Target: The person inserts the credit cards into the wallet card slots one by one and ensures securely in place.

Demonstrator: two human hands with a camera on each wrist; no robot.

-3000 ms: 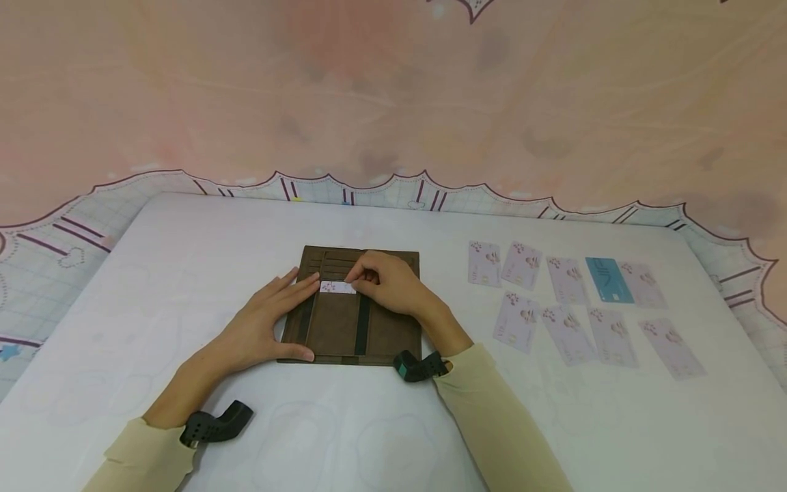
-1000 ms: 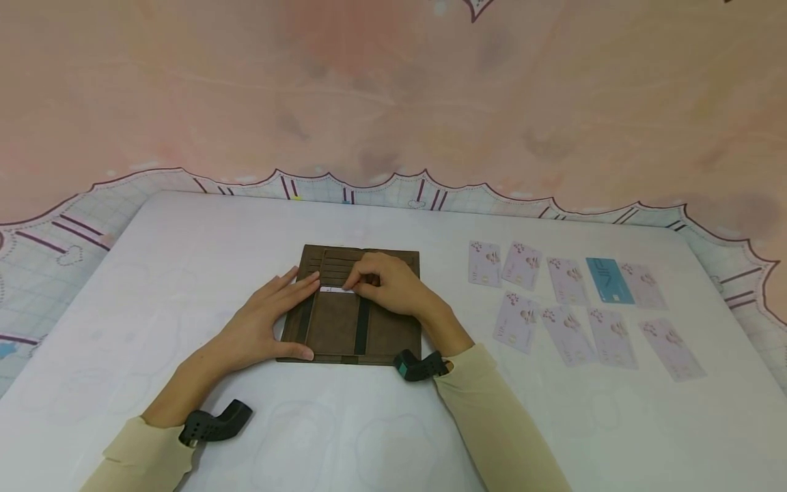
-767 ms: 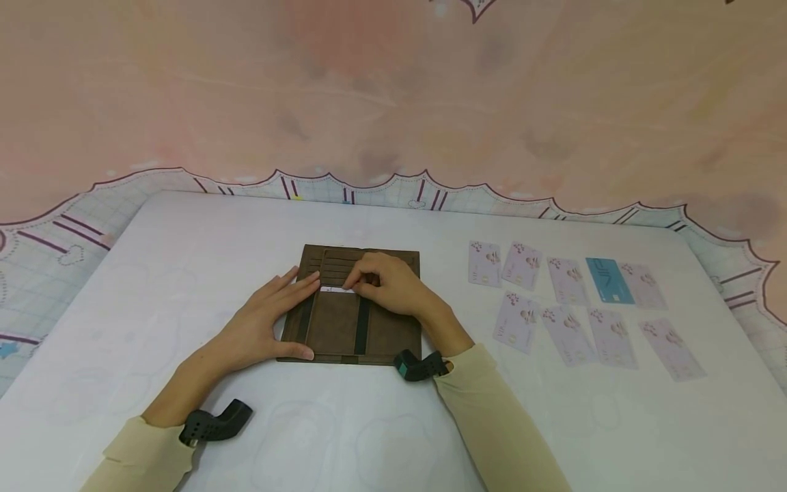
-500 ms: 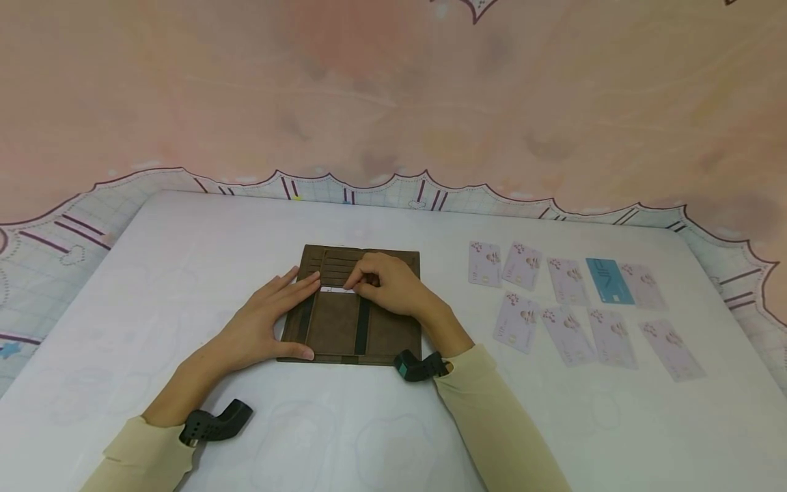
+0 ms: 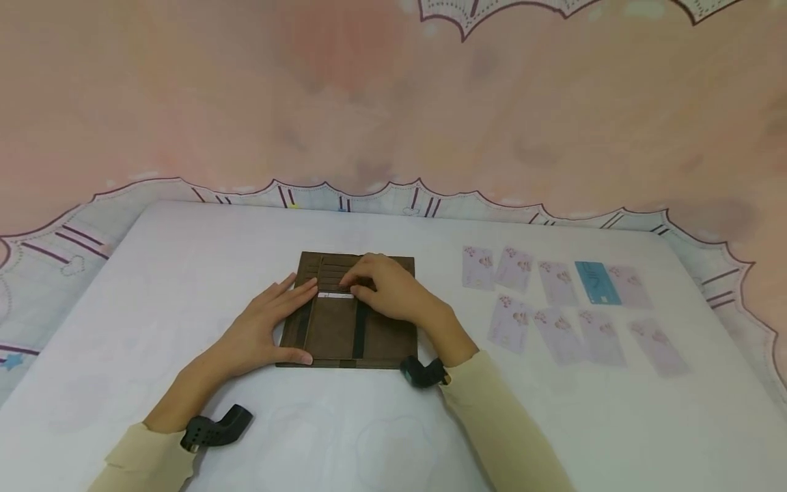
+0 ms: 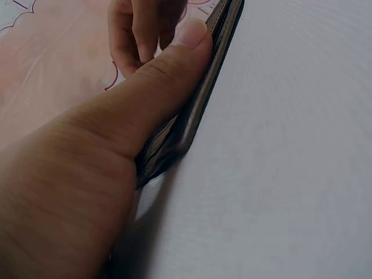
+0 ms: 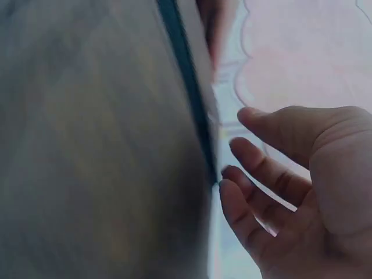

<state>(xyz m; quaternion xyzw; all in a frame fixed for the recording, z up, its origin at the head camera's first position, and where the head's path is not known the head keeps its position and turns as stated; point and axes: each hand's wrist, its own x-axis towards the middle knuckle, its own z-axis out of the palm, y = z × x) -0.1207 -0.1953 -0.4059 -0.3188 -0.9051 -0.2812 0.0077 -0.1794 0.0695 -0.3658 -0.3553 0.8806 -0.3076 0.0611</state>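
Observation:
A brown wallet [image 5: 332, 328] lies unfolded on the white table, with several slots along its upper part. A thin white strip of a card [image 5: 335, 295] shows at the mouth of its middle pocket. My left hand [image 5: 255, 335] rests on the wallet's left side, fingers extended and thumb along the near edge; the left wrist view shows that thumb [image 6: 168, 72] on the wallet's layered edge. Just above the strip is my right hand [image 5: 393, 290]. In the right wrist view its thumb and fingers [image 7: 279, 180] stand apart, with nothing between them.
To the right, several pale pink-patterned cards [image 5: 507, 322] lie face up in two rough rows. A blue card [image 5: 598, 283] lies among them, against a pale one. A patterned cloth [image 5: 344, 123] hangs behind the table [image 5: 203, 253].
The card in the middle pocket has slid down from a wide visible band to a thin strip. The right hand's fingers have come off it. The head view has shifted slightly.

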